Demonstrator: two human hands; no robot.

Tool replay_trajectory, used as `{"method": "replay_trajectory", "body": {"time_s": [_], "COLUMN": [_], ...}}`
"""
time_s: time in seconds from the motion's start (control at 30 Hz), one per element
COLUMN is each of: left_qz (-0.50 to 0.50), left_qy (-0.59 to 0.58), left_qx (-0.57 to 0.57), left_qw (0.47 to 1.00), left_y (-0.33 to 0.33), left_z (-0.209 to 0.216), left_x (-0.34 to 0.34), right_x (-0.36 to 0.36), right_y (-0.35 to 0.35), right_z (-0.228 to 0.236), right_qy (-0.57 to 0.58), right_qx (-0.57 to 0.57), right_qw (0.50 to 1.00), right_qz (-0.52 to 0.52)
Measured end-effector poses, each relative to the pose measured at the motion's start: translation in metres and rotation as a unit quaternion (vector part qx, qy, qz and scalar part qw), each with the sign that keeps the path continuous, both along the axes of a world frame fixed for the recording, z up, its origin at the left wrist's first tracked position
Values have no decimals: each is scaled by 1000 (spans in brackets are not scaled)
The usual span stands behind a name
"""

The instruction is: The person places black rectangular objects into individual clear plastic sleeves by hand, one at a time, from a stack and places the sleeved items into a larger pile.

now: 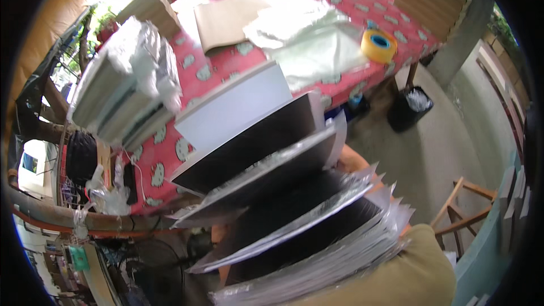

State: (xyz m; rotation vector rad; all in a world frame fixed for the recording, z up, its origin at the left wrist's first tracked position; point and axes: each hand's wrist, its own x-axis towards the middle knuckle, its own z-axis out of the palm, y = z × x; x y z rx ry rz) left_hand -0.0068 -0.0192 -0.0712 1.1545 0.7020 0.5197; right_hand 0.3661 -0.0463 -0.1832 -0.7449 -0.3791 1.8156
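Across my lap lies a fanned, tilted stack of flat black panels (266, 147) in clear plastic sleeves. Their loose, crinkled edges (391, 215) stick out on the right side. Behind the foremost ones, a white panel (238, 107) leans against the table edge. Neither of my hands can be made out; the stack may cover them. Bare skin (354, 161) shows past the stack's right side, in line with my khaki-clothed leg (413, 266). A smaller patch of skin at the left is mostly hidden, and I cannot tell what part it is.
On the pink patterned tablecloth (158, 175) stand a plastic-wrapped pile (124, 85), brown cardboard (226, 20), clear plastic sheets (311, 39) and a yellow tape roll (378, 45). Cardboard stacks (428, 3) rise at the far right. A black bin (409, 110) and wooden frame (464, 207) occupy the floor.
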Motion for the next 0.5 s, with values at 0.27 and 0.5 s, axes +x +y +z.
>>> {"method": "replay_trajectory", "body": {"time_s": [0.27, 0.5], "left_qz": [-1, 48], "left_qy": [132, 307], "left_qx": [3, 8], "left_qw": [991, 950], "left_y": [-7, -14], "left_z": [-61, -181], "left_x": [-8, -37], "right_x": [-35, -29], "right_y": [-13, 2], "right_z": [-60, -39], "right_qy": [-579, -692], "right_qx": [66, 167], "right_qw": [801, 687], "right_qz": [-138, -147]}}
